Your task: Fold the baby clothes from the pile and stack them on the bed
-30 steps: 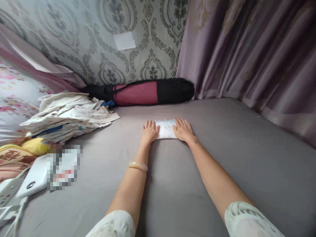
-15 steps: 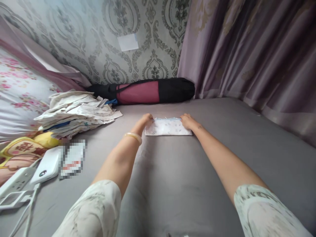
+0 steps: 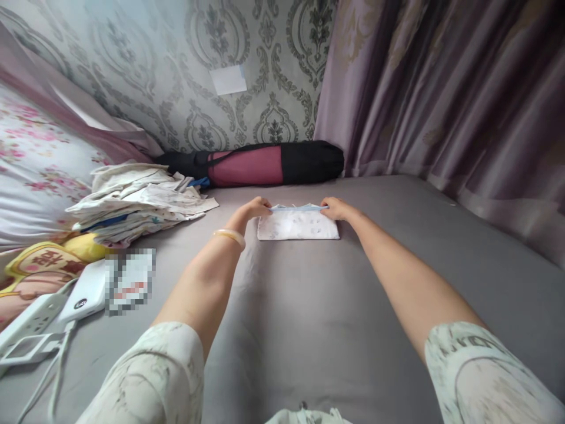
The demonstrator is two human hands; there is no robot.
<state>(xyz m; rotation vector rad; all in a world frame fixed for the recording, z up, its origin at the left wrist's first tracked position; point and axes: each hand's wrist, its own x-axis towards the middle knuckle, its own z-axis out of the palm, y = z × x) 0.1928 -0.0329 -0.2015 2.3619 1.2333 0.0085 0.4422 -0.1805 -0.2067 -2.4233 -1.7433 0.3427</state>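
Maroon-and-black bag (image 3: 247, 165) near purple curtain (image 3: 384, 100)

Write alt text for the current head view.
A person's left hand and right hand grip the far edge of a folded white cloth on a gray sheet. A pile of clothes lies to the left, with a white power strip nearer the camera. Behind, a black and red bag lies by a patterned wall.

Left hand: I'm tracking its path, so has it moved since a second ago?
Yes: the left hand has moved forward, ending closer to the black and red bag, taken as the fixed mark.
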